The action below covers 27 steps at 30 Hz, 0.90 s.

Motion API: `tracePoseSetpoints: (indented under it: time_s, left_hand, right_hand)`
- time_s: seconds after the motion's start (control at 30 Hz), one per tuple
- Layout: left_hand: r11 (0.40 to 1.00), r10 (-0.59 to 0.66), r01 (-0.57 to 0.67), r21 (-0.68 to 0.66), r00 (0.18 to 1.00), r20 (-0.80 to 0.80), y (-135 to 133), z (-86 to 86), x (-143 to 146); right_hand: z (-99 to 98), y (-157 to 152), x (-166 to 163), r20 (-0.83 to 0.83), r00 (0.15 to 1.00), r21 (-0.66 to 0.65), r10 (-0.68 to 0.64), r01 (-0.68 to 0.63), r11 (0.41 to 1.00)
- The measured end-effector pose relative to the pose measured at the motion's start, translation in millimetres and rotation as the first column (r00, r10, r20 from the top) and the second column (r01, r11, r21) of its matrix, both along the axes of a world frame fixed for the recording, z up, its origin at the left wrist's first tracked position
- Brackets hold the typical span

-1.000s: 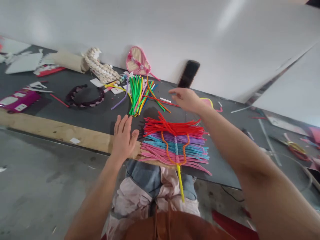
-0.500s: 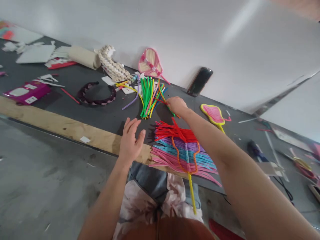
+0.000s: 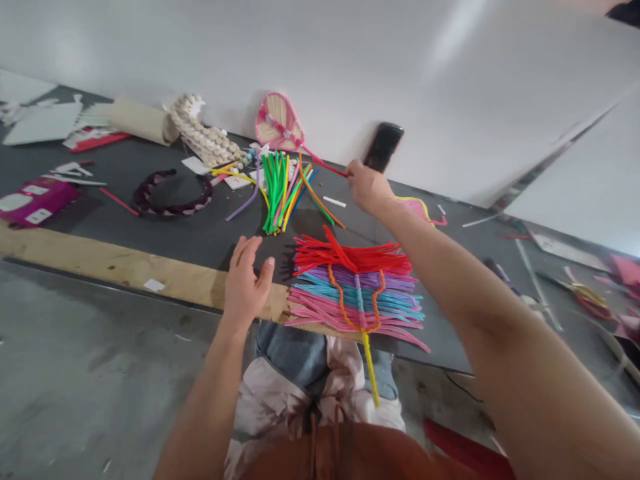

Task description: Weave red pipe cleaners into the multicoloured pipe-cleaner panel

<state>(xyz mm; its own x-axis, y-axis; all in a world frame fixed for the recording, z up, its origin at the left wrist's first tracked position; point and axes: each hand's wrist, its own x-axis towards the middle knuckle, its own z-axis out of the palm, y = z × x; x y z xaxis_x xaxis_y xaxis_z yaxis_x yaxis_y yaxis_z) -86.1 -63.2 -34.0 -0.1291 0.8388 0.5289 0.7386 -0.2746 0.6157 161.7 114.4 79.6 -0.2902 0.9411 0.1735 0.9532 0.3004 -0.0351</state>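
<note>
My right hand (image 3: 369, 187) is raised over the dark table, closed on one red pipe cleaner (image 3: 327, 167) that sticks out to its left. My left hand (image 3: 245, 280) lies open and flat at the table's wooden front edge. Just right of it sits a woven pipe-cleaner piece (image 3: 357, 287) with red, purple, blue and pink rows, an orange outline and a yellow stem hanging off the edge. A loose bundle of green, orange, yellow and pink pipe cleaners (image 3: 280, 190) lies behind it.
A black phone (image 3: 383, 147) leans on the white wall. A pink fan-shaped craft (image 3: 277, 123), a beaded white piece (image 3: 200, 133), a dark braided headband (image 3: 170, 193) and a magenta packet (image 3: 35, 200) lie to the left. Scraps and tools (image 3: 580, 293) litter the right.
My right hand reached down to the loose bundle, pinched a red pipe cleaner, and has now lifted it up and back toward the phone. My left hand stayed put.
</note>
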Motion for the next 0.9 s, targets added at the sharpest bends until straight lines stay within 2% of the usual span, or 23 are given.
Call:
tracePoseSetpoints:
  time_s: [0.03, 0.07, 0.1, 0.2, 0.3, 0.37, 0.47, 0.57, 0.63, 0.73, 0.9]
  left_hand:
    - [1.000, -0.006, 0.006, 0.019, 1.000, 0.007, -1, 0.2, -1]
    - [0.999, -0.013, 0.012, 0.039, 1.000, 0.017, -2, 0.8, -1]
    - [0.998, -0.015, 0.013, 0.064, 1.000, 0.027, -3, 2.0, -2]
    - [0.978, 0.030, -0.036, 0.204, 0.999, 0.031, -11, 11.1, 5]
    - [0.936, 0.026, -0.018, 0.352, 0.999, -0.020, -24, 30.4, 26]
    - [0.919, -0.085, 0.116, 0.376, 0.992, -0.097, -33, 46.2, 48]
    - [0.853, -0.341, 0.406, 0.327, 0.909, -0.239, -37, 64.2, 84]
    - [0.785, -0.507, 0.585, 0.205, 0.796, -0.331, -25, 65.7, 111]
    - [0.787, -0.539, 0.607, 0.112, 0.764, -0.355, -13, 58.7, 121]
    - [0.825, -0.519, 0.565, 0.001, 0.759, -0.393, 6, 45.7, 125]
    - [0.862, -0.479, 0.501, -0.077, 0.756, -0.445, 18, 34.2, 123]
  right_hand:
    - [9.3, -7, 11, -0.063, 0.998, 0.052, -0.001, 0.004, 0.999]
    - [18.0, -16, 23, -0.196, 0.979, 0.137, 0.051, -0.024, 0.990]
    - [25.8, -27, 36, -0.258, 0.963, 0.198, 0.078, -0.027, 0.980]
    - [39.9, -70, 73, -0.362, 0.925, 0.298, 0.112, 0.001, 0.955]
    - [37.3, -115, 101, -0.450, 0.889, 0.273, 0.088, 0.043, 0.961]
    - [27.3, -140, 113, -0.464, 0.883, 0.229, 0.070, 0.043, 0.972]
    - [5.1, -164, 121, -0.490, 0.865, 0.157, 0.110, -0.037, 0.987]
    - [-18.6, -172, 120, -0.481, 0.856, 0.129, 0.192, -0.148, 0.981]
    - [-32.5, -172, 117, -0.434, 0.861, 0.124, 0.267, -0.236, 0.964]
    - [-48.8, -168, 112, -0.361, 0.859, 0.120, 0.362, -0.342, 0.932]
    - [-64.0, -165, 110, -0.276, 0.875, 0.086, 0.397, -0.388, 0.917]
